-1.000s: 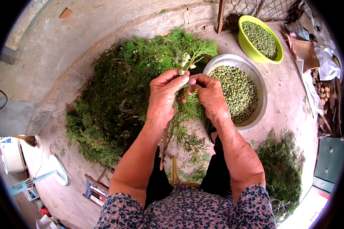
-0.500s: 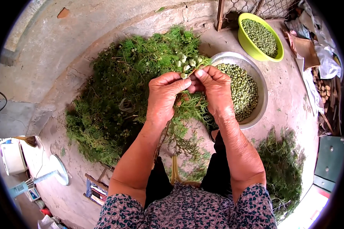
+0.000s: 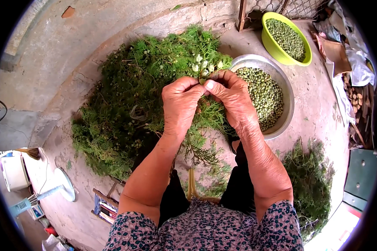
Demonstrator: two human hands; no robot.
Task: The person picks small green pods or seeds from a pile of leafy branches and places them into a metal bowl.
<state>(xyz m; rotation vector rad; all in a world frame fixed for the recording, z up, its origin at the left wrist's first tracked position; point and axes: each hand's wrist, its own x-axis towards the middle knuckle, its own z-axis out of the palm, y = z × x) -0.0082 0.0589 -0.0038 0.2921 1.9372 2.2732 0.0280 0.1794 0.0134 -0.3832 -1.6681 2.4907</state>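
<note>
Both hands meet over the edge of a big heap of green cypress branches (image 3: pixel 117 104). Between their fingertips is a cypress sprig (image 3: pixel 204 66) bearing several pale green cones, which points away from me. My left hand (image 3: pixel 180 102) pinches its base with thumb and forefinger. Thumb to thumb with it, my right hand (image 3: pixel 236 100) is closed on the same sprig; its other fingers are partly hidden. Just right of the right hand stands a round metal basin (image 3: pixel 290 100), holding many small green cones (image 3: pixel 266 98).
A yellow-green plastic basin (image 3: pixel 276 52) of cones stands far right, by a wire mesh (image 3: pixel 299 9). More cut branches (image 3: pixel 308 188) lie near right. At the left are a fan (image 3: pixel 63 186) and a small folding stool (image 3: pixel 104 205). Plastic bags and firewood (image 3: pixel 356 100) line the right side.
The sprig has swung from leaning right to pointing straight away from me. My right hand has shifted slightly left, its thumb now against the left one.
</note>
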